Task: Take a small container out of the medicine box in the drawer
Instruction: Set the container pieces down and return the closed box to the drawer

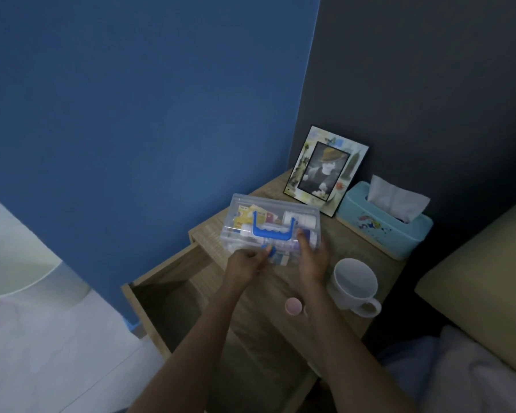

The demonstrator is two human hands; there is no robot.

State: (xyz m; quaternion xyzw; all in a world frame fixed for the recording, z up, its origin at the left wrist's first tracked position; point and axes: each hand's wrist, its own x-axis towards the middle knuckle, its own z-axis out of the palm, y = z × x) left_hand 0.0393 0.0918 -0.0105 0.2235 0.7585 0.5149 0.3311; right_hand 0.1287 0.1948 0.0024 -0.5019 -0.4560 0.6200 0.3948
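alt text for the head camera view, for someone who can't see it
Two bare hands, left hand and right hand, hold a clear medicine box with a blue handle over a wooden nightstand whose drawer is open. A white mug, tissue box and photo frame stand nearby.

Dim light. Blue wall (pixel 131 114) left, dark grey wall (pixel 429 70) right. Pale floor (pixel 57 353). Wooden counter (pixel 268 308); bed (pixel 483 278) beside it.

- My white ceramic mug (pixel 355 282) stands on the wooden nightstand (pixel 379 263).
- Behind it, my teal tissue box (pixel 385 226) sits beside the framed photo (pixel 325 171).
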